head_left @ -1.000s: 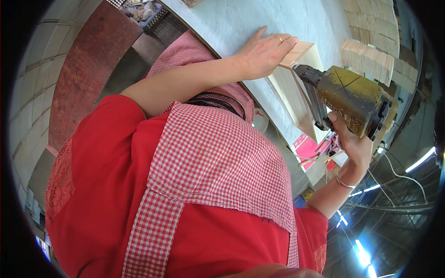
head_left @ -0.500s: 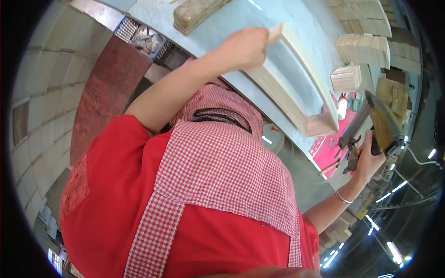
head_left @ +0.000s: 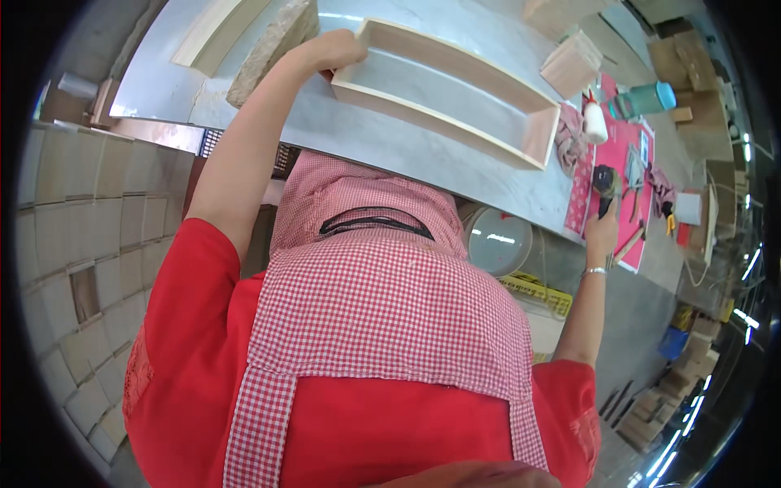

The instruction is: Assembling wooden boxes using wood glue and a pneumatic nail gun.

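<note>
Wooden frame (head_left: 431, 120), one, long, open-topped, flat on the worktop (head_left: 390, 146); likely light, stiff, not slippery, corners probably weakest; best held by a short end wall. Left hand (head_left: 338, 50): fingers closed on its left end, tips hidden. Right hand (head_left: 602, 232): wrapped around a dark tool (head_left: 604, 180), seemingly, beyond the frame's right end.

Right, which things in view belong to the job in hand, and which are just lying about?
In use:
wooden frame, in the left hand
dark handheld tool, in the right hand

Apparently just lying about:
white bottle
teal bottle
crumpled cloth
</note>
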